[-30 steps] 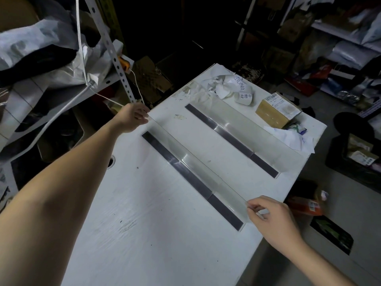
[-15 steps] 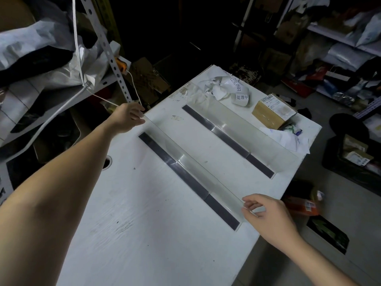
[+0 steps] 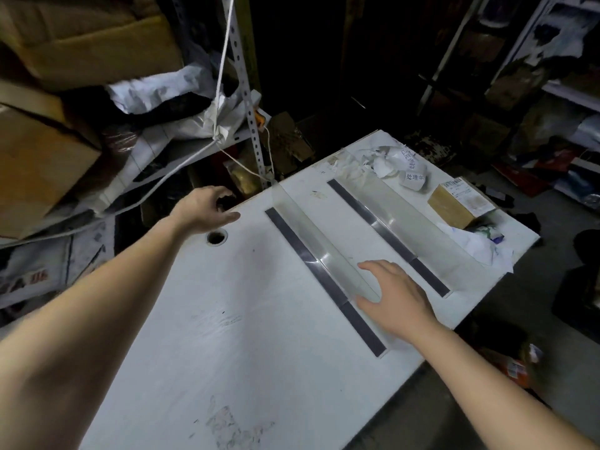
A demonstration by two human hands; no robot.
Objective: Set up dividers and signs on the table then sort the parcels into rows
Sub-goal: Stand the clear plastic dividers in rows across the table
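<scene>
Head view: two clear plastic dividers stood on the white table [image 3: 227, 336].
My left hand [image 3: 203, 209] hung loosely curled, empty; my right hand [image 3: 394, 298] lay open beside the nearer divider [image 3: 324, 251], one brown cardboard parcel [image 3: 454, 206] beyond the farther divider [image 3: 399, 216].

Dim storeroom; cluttered metal shelving [image 3: 246, 92] left, more shelves [image 3: 565, 89] right, grey floor [image 3: 487, 394].

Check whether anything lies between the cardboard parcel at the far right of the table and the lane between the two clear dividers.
The far divider itself stands between the cardboard parcel and that lane, so the parcel has to go over it. The lane's surface looks bare apart from the right hand over its near end.
</scene>
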